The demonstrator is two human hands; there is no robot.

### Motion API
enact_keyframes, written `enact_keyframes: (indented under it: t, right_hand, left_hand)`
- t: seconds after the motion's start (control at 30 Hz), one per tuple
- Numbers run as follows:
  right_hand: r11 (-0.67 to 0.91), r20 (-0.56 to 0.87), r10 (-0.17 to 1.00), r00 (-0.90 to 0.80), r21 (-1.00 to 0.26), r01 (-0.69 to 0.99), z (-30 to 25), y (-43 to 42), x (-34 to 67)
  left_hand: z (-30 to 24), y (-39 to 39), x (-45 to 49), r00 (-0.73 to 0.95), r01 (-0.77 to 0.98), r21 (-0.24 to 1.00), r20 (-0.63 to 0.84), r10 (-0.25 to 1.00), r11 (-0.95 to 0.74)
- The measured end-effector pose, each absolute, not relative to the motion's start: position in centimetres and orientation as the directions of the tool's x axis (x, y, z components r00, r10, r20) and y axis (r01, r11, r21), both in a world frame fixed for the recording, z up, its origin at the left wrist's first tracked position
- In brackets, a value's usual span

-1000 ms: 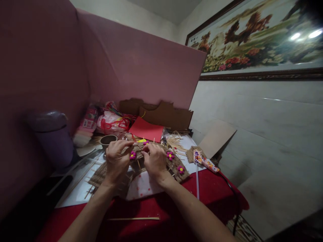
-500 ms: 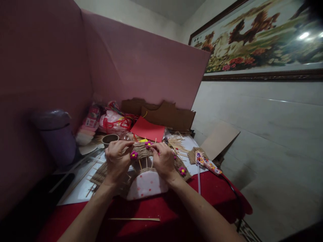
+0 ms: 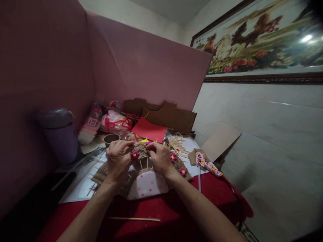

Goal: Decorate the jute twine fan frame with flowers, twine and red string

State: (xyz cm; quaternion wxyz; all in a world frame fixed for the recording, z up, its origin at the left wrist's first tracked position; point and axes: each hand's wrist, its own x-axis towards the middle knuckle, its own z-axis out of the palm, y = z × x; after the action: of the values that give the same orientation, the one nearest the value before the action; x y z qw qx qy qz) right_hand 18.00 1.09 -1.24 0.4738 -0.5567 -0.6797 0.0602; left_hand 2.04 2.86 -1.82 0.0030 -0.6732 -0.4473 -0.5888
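Note:
A fan-shaped twine weaving [image 3: 99, 174] on thin wooden sticks lies before me, with a white red-spotted panel [image 3: 147, 185] at its near middle. Purple flowers with yellow centres, such as one flower [image 3: 135, 154] near my left fingers, decorate the twine band. My left hand [image 3: 119, 159] is closed in a pinch at the band's upper edge; what sits between its fingertips is too small to make out. Facing it, my right hand [image 3: 159, 158] pinches a thin dark strand [image 3: 142, 144] that arcs across the band toward the left fingers. Another flower [image 3: 148, 143] is partly hidden behind the right fingers.
A floral glue gun [image 3: 208, 164] lies on the right of the red-covered table [image 3: 212, 191]. Behind the weaving are a round cup [image 3: 111, 137], red paper [image 3: 148, 129], loose sticks [image 3: 178, 144] and cardboard [image 3: 171, 116]. A purple bin [image 3: 59, 141] stands left; a stick [image 3: 135, 219] lies in front.
My right hand has shifted slightly right and down from the upper flower, and a dark strand now shows between the hands. My left hand stays nearly in place. The view has shifted slightly.

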Motion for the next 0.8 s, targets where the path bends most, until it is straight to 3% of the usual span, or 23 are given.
enact_keyframes:
  t: [0.47,0.8]
  right_hand:
    - [0.425,0.649,0.76,-0.045,-0.443,0.79,-1.64,0.91,17.53]
    - [0.405,0.63,0.776,0.039,-0.543,0.736,-1.54,0.8,17.57]
  left_hand:
    - [-1.73,2.77,2.09,-0.123,0.621,0.538,0.786,0.606,-0.571]
    - [-1.92,2.85,2.06,-0.131,0.611,0.554,0.776,0.617,-0.566]
